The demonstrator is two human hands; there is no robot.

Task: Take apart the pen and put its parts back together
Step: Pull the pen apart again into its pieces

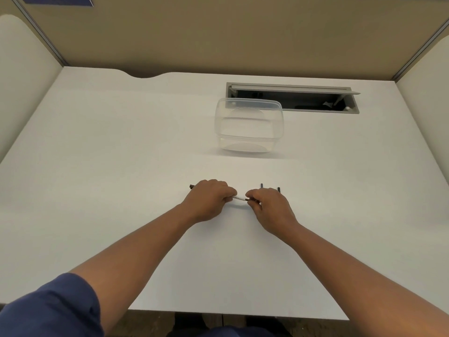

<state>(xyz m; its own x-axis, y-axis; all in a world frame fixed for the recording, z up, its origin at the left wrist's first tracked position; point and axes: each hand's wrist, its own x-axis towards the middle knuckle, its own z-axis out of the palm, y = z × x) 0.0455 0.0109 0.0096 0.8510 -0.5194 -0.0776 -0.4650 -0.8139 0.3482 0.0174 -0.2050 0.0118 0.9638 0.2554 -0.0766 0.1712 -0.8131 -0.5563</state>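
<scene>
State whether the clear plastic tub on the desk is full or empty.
Empty: the desk shows straight through the clear plastic tub, with nothing inside.

Bright, even light; wide-angle bowing at edges

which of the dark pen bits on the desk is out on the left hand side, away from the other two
The dark piece poking out beyond the left hand. The two other dark pieces stick out side by side behind the right hand.
</scene>
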